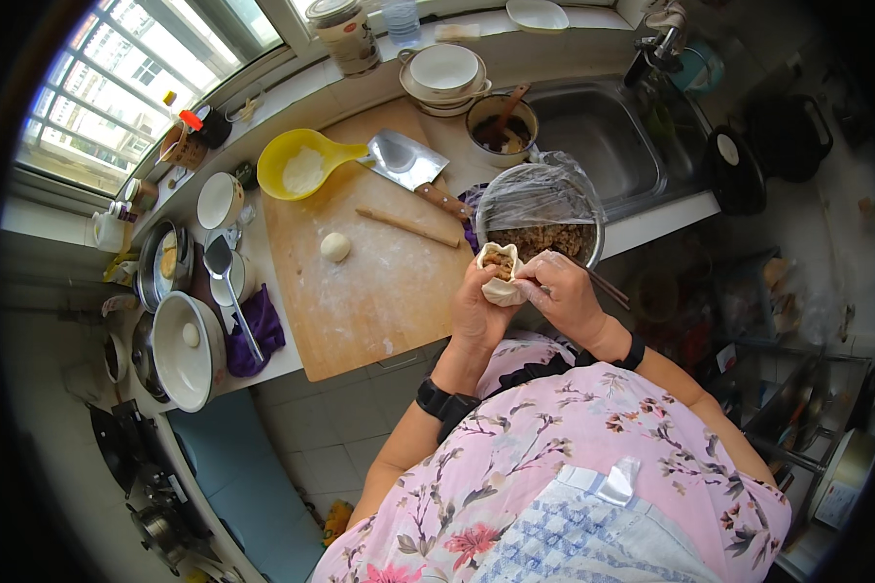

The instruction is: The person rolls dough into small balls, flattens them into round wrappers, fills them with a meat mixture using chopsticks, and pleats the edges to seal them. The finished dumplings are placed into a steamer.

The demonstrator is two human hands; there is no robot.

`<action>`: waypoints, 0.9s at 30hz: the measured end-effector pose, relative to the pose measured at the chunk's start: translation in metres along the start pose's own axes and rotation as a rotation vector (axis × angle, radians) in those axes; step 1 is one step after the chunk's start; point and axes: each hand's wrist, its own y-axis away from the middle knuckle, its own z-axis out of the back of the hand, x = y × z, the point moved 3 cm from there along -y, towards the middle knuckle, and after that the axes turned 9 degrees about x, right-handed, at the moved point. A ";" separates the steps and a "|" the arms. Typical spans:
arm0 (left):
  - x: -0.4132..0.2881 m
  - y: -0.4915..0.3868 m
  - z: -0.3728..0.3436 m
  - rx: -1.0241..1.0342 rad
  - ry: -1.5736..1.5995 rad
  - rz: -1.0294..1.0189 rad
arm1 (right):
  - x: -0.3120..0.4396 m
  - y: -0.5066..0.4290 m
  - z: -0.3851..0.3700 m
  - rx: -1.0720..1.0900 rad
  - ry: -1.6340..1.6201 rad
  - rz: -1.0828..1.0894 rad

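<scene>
A dough wrapper with brown filling showing in its open top rests in my left hand. My right hand pinches its pleated rim between thumb and fingers. Just beyond my hands stands a metal bowl of filling, partly covered by clear plastic film. Chopsticks stick out beside my right hand. A floured wooden board lies to the left, bearing a round dough ball, a wooden rolling pin and a cleaver.
A yellow scoop with flour sits at the board's far edge. An enamel pot with a wooden-handled utensil stands by the steel sink. Leftward are a large bowl holding a dough ball, a metal spatula and a purple cloth.
</scene>
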 end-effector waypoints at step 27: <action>0.005 -0.003 0.029 -0.025 0.235 0.026 | -0.076 0.098 0.003 0.351 -0.320 -0.694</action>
